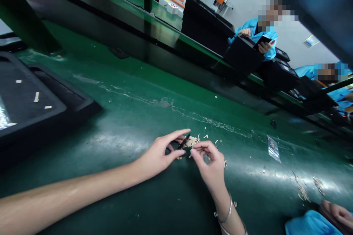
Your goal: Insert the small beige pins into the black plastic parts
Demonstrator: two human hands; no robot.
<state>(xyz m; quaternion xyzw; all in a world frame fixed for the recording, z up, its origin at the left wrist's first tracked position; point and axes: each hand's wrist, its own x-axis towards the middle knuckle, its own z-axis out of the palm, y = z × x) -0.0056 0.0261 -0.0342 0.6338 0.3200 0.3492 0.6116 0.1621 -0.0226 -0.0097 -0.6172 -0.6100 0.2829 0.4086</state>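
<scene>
Between the thumb and fingers of my left hand is a small, thin, dark piece, tilted upward; its kind cannot be made out. Close beside it, my right hand has thumb and forefinger pinched together, and whatever may be between the tips is too small to name. A little heap of pale, cream-coloured bits lies on the green tabletop just behind my fingertips. Several more such bits are scattered around it. A metal bangle circles my right wrist.
Black foam trays holding a few pale strips stand at the left. A clear plastic bag and small piles of slim pieces lie at right, near another person's blue sleeve. Black boxes and co-workers are beyond the ledge.
</scene>
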